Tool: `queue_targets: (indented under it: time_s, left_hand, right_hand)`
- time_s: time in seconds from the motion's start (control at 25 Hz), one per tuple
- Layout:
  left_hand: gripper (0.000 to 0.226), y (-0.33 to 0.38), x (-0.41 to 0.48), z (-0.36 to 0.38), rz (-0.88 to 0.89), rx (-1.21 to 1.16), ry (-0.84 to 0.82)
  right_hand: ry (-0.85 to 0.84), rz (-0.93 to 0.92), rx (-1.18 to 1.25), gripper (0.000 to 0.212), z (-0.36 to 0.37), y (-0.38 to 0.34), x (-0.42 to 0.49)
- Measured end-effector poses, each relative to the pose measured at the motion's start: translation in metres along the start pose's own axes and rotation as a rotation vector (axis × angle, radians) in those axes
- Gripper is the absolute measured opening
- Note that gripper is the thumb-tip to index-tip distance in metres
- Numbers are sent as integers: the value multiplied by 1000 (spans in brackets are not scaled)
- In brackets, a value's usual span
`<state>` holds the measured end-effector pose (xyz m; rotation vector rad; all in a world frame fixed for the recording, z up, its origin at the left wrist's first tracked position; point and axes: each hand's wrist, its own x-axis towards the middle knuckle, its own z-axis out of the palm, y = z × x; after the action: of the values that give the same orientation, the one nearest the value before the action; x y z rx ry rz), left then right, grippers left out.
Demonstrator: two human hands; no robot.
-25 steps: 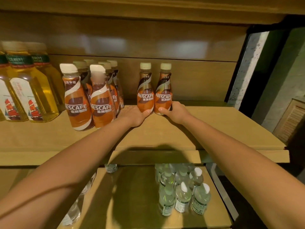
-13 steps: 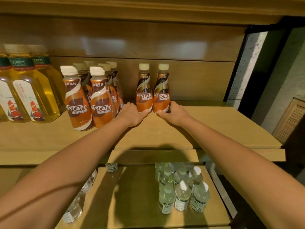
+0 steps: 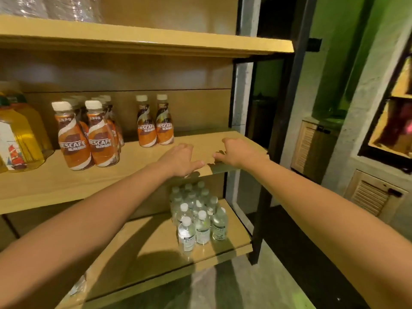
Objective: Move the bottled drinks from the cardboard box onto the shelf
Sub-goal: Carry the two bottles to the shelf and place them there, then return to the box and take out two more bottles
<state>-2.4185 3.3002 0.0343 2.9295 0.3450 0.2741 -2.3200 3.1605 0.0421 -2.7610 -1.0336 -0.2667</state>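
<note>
hovering palms-down at the front edge of the shelf (image 3: pixel 66 181) with left grip (image 3: pixel 181 159) and right grip (image 3: pixel 236 152) loosely spread, holding nothing. standing upright further back, apart from both: two coffee bottles (image 3: pixel 146 130), side by side.

Left edge: the yellow bottles (image 3: pixel 22 134) are cut off, their labels seen only in part. Behind the two front Nescafé bottles (image 3: pixel 101 141), the rear row (image 3: pixel 107 99) shows little but caps. Top edge: a clear-wrapped pack (image 3: pixel 55 6), cropped and blurred. Lower shelf: water bottles (image 3: pixel 196 221), label print too small to read. Between my left grip (image 3: pixel 180 160) and my right grip (image 3: pixel 236 152) the shelf edge (image 3: pixel 209 167) is smeared, so contact cannot be told.
</note>
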Motion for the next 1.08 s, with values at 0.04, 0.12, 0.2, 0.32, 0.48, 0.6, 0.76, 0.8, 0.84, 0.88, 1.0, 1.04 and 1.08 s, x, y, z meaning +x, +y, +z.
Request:
queue_targets:
  time_s: [0.04, 0.12, 0.2, 0.32, 0.48, 0.6, 0.76, 0.8, 0.84, 0.88, 1.0, 1.04, 1.08]
  left_hand:
    - [74, 24, 0, 5, 50, 0, -31]
    - [73, 78, 1, 18, 155, -10, -69]
    - [74, 140, -1, 33, 270, -36, -83]
    - [76, 239, -7, 57, 424, -89, -125]
    - [64, 368, -25, 84, 642, -151, -187]
    - [47, 473, -34, 108, 790, -218, -260]
    - [59, 622, -51, 134, 837, -248, -281]
    - [62, 656, -54, 140, 841, -247, -269]
    - [64, 688, -57, 145, 849, -254, -262]
    - [63, 718, -59, 151, 852, -255, -265]
    - [63, 800, -58, 167, 895, -211, -277]
    - [65, 824, -54, 173, 910, -198, -285]
    - [67, 846, -49, 179, 925, -197, -288]
  right_hand:
    - [2, 31, -25, 56, -5, 17, -19]
    - [1, 112, -66, 54, -16, 57, -60]
    - [-8, 234, -77, 53, -25, 107, -107]
    - [-8, 467, -83, 60, -43, 184, -182]
    - [22, 702, -108, 57, -70, 280, -286]
    - [51, 809, -117, 54, -94, 354, -366]
    - [13, 918, -194, 53, -134, 455, -456]
    - [8, 942, -204, 53, -144, 479, -475]
    - [1, 961, -206, 54, -155, 501, -493]
    - [-4, 978, -209, 57, -165, 520, -508]
    - [-6, 1049, -235, 59, -182, 582, -544]
    - [-8, 1062, -230, 61, -183, 605, -552]
    - [-12, 1076, -234, 63, -181, 628, -558]
